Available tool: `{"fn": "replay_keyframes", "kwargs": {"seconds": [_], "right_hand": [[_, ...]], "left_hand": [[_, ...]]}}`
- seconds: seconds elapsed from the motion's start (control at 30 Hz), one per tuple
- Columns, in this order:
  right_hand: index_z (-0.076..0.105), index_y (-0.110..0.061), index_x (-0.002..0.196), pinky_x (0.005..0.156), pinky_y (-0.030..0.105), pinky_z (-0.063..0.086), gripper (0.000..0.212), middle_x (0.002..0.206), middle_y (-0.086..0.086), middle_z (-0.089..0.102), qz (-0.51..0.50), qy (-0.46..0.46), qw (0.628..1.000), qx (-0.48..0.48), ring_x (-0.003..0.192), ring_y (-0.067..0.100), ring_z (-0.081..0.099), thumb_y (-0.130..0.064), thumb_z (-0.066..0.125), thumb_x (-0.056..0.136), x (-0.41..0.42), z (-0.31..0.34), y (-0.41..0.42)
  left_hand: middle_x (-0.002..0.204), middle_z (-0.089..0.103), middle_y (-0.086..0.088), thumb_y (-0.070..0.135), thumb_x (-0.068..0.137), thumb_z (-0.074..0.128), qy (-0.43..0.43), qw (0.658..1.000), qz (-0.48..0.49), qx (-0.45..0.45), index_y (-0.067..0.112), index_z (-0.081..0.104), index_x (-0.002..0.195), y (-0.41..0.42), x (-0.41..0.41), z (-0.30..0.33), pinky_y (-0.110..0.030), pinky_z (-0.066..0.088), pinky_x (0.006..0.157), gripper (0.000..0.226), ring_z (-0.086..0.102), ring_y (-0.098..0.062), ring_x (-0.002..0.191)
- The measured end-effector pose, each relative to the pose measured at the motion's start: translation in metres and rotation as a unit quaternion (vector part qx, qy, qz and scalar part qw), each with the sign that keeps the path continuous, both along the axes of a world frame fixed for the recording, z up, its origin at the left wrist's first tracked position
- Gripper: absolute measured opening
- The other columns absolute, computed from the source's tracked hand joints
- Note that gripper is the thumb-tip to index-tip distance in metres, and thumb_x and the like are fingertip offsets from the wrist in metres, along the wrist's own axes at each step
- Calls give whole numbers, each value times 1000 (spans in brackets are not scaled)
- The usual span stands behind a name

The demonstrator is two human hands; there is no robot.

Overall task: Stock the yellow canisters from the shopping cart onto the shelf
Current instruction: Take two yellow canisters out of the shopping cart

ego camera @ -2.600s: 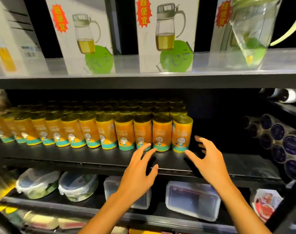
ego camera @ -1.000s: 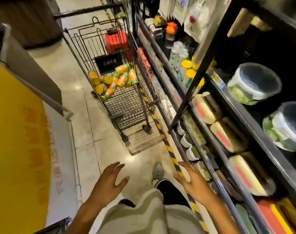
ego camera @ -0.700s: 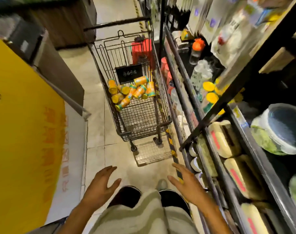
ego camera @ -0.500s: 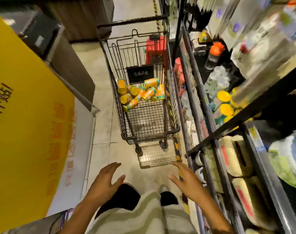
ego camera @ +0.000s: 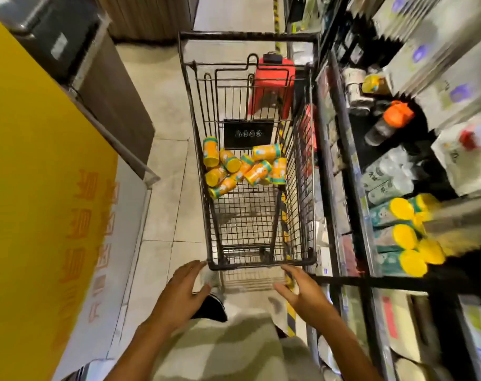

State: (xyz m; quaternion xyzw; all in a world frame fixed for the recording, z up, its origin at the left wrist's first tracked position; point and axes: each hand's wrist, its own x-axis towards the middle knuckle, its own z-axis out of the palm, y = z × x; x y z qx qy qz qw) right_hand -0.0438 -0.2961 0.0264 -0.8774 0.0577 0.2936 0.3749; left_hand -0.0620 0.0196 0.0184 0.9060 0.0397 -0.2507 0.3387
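Both hands empty at the near rim of the shopping cart [ego camera: 250, 261], canisters ahead at its far end.

Shelf [ego camera: 343, 188] running along the right of the cart. Roughly nine yellow canisters [ego camera: 240, 167] heaped against the far wall of the basket, straight ahead of the hands and well apart from them; most lying on their sides, long axes pointing every which way. Left hand [ego camera: 183, 294] released, fingers spread, tips just at the rim's left corner; right hand [ego camera: 302, 290] likewise loose, just short of the rim. Neither clearly nearer the heap.
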Motion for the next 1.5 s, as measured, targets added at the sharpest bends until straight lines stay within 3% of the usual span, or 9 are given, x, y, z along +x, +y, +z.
{"fn": "replay_keyframes", "kwargs": {"seconds": [0.2, 0.37, 0.53, 0.7, 0.87, 0.97, 1.1, 1.33, 1.5], "right_hand": [[48, -25, 141, 105, 42, 46, 83, 139, -8, 48, -12, -9, 1000, -17, 119, 28, 59, -81, 44, 80, 72, 5, 27], [47, -20, 142, 107, 22, 32, 54, 132, -11, 48, -20, 21, 1000, -10, 127, 7, 44, -40, 62, 94, 129, 5, 31], [47, -27, 144, 110, 31, 39, 59, 136, -14, 50, -34, 60, 997, 18, 128, 7, 47, -48, 63, 92, 195, -25, 18], [51, -33, 139, 105, 32, 46, 50, 135, -13, 57, -33, 128, 991, 36, 127, 11, 54, -45, 63, 92, 254, -100, 5], [46, -41, 126, 91, 4, 42, 33, 119, -22, 57, -33, 171, 982, 79, 110, -4, 58, -37, 60, 97, 311, -186, 2], [47, -29, 133, 94, 29, 52, 39, 112, -12, 59, -107, 161, 976, 106, 106, 13, 61, -30, 62, 97, 352, -244, 9], [54, -17, 126, 74, 18, 51, 31, 111, -4, 64, -263, 164, 932, 185, 102, 12, 63, -15, 62, 96, 407, -305, 32], [59, -29, 122, 107, 47, 47, 49, 116, -16, 66, -371, 149, 882, 250, 120, 15, 61, -32, 80, 78, 436, -359, 60], [63, -22, 123, 90, 24, 56, 46, 109, -10, 70, -395, 150, 879, 223, 99, 2, 66, -28, 79, 81, 424, -347, 52]], "left_hand": [[154, 37, 7, 46, 99, 52, -9, 998, -67, 3, 26, 38, 149, 14, 101, -3, -20, 24, 113, 56, 30, -11, 142], [159, 30, 2, 46, 99, 51, 8, 994, -110, 8, 26, 33, 152, -1, 176, -12, -26, 22, 116, 60, 25, -15, 147], [150, 46, -2, 53, 96, 35, 12, 996, -88, 10, 18, 44, 147, -26, 233, -50, -24, 7, 122, 62, 41, -18, 140], [157, 34, -5, 46, 97, 48, 76, 997, -31, 11, 25, 32, 153, -53, 280, -101, -30, 32, 113, 61, 33, -23, 145], [156, 32, -1, 36, 98, 53, 134, 991, 6, 5, 24, 34, 151, -76, 310, -181, -29, 34, 111, 58, 30, -20, 143], [149, 41, 0, 53, 91, 49, 148, 989, 25, -13, 29, 41, 145, -85, 328, -225, -32, 41, 110, 60, 42, -20, 137], [140, 50, 0, 30, 93, 59, 113, 993, 26, -2, 23, 50, 138, -90, 361, -275, -31, 42, 106, 46, 45, -20, 130], [140, 50, -1, 35, 93, 54, 106, 994, 0, -7, 19, 51, 139, -92, 383, -310, -26, 34, 106, 48, 41, -20, 134], [133, 50, 3, 40, 96, 55, 111, 994, 1, -1, 23, 48, 139, -87, 375, -308, -33, 48, 93, 47, 55, -23, 110]]}}
